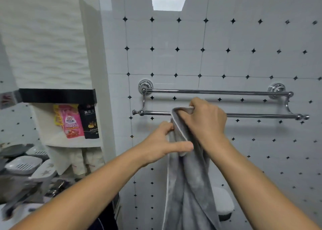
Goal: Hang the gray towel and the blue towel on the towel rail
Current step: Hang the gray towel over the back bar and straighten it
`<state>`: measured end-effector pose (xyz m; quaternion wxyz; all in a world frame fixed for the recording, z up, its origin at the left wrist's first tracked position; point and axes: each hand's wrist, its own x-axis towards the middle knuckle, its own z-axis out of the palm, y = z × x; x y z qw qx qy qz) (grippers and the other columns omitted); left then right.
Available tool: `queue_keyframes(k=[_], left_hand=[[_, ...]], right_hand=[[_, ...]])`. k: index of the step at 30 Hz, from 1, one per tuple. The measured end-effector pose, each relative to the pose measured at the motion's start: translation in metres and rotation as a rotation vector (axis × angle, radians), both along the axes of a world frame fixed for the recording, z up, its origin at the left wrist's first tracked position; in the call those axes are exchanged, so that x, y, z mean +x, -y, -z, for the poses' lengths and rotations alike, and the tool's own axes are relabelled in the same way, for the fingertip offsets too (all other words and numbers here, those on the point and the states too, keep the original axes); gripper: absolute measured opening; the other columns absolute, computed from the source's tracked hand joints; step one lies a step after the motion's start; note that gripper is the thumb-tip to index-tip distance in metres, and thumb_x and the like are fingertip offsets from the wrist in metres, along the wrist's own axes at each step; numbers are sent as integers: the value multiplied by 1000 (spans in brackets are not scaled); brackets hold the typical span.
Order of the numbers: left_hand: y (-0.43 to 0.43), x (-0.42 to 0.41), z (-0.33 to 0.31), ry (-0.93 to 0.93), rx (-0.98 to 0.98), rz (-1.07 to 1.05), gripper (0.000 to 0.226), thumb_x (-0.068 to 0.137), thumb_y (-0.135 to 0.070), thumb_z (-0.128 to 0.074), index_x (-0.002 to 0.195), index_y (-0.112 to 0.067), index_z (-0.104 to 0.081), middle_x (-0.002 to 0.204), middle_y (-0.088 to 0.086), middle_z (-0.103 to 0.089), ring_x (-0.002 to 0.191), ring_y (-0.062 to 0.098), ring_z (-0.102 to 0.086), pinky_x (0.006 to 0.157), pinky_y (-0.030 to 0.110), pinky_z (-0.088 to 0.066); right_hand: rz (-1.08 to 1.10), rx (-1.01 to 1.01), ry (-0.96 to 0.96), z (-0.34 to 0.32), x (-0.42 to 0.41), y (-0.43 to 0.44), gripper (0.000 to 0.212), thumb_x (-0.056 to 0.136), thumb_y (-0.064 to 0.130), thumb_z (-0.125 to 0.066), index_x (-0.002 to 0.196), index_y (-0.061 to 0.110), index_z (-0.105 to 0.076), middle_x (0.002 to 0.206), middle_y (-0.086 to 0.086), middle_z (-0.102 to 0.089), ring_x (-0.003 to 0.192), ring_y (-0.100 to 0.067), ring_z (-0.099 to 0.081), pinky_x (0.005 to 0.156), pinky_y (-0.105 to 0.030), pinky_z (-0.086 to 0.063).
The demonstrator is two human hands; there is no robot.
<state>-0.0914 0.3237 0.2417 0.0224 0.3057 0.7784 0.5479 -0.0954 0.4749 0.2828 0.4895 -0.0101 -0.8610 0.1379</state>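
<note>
A chrome double towel rail (252, 115) is fixed to the white tiled wall, with a higher back bar and a lower front bar. The gray towel (188, 186) with a pale edge hangs down in front of the lower bar. My right hand (203, 119) pinches its top edge right at the lower bar. Slightly lower and to the left, my left hand (163, 142) grips the towel's left side. The blue towel is not clearly in view; a dark blue edge shows at the bottom, and I cannot tell what it is.
A wall niche at the left holds a pink pouch (72, 123) and a black pouch (90, 121). Gray and white plastic baskets (26, 167) crowd the lower left. A white rounded fixture (223, 201) sits low on the wall behind the towel.
</note>
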Motion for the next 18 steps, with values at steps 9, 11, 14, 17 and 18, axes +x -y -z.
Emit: queue_keyframes(k=[9,11,14,17,18], left_hand=[[15,-26,-9,180,205,-217,26,97,-14,-55,79,-2,-70,69,4,-70,63,14,-61,58,18,-47],[22,-29,-20,210,241,-141,22,95,-13,-57,86,2,-72,73,6,-73,65,14,-65,61,20,-51],[23,-35,-36,212,268,-79,23,92,-11,-61,97,10,-69,84,15,-72,78,23,-65,69,26,-53],[29,-41,-50,193,260,-13,24,91,-11,-61,97,11,-68,87,16,-71,83,24,-64,71,29,-51],[34,-43,-56,183,233,0,18,90,-10,-61,90,4,-73,84,12,-73,79,21,-67,70,25,-54]], right_hand=[[-69,-131,223,16,-2,-45,58,64,70,-67,55,17,-46,66,5,-50,71,-24,-50,50,-27,-23],[-364,-319,386,31,-5,-68,48,57,61,-82,52,21,-56,92,3,-56,92,-18,-52,67,-28,-37],[-700,-460,765,65,-7,-86,32,52,57,-87,71,33,-75,136,12,-44,129,-8,-39,101,-29,-31],[-663,-371,1045,110,-13,-96,41,54,52,-86,89,34,-72,137,10,-46,126,-8,-46,105,-29,-33],[-600,-321,1094,122,-15,-100,46,54,53,-85,88,26,-71,128,9,-54,116,-9,-54,102,-31,-38]])
